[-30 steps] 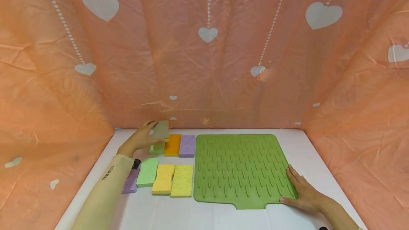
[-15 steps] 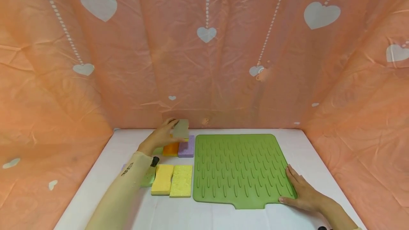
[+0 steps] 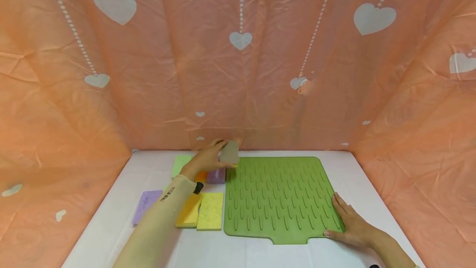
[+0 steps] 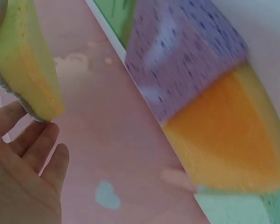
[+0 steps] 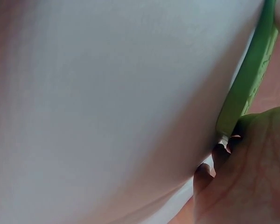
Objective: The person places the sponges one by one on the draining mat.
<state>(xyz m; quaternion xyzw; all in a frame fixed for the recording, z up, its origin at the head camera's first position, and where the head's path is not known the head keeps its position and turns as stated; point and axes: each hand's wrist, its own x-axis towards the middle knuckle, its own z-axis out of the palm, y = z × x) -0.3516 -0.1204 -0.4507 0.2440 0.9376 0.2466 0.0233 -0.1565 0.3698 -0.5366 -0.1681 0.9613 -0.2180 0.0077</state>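
My left hand (image 3: 204,160) pinches a yellow sponge (image 4: 30,60) with a grey scouring face, raised above the table at the far left corner of the green ridged mat (image 3: 279,197). In the left wrist view the thumb lies at its upper end, and several fingers (image 4: 8,116) reach toward the grey side. Below that hand lie a purple sponge (image 3: 216,176) and an orange sponge (image 4: 233,135), partly hidden in the head view. At the mat's near right corner rests my right hand (image 3: 355,226), fingers extended along the edge, thumb on the front rim.
A pale green sponge (image 3: 181,166) lies in the back row. In front are a lilac sponge (image 3: 146,205), a waisted yellow sponge (image 3: 189,214) and a flat yellow sponge (image 3: 210,211). The left sleeve covers another green one. An orange heart-print curtain (image 3: 267,102) stands behind the white table (image 3: 215,251).
My left hand has carried the grey-faced sponge rightward, from over the back row of sponges to the mat's far left corner. The right hand has stayed at the mat's edge.
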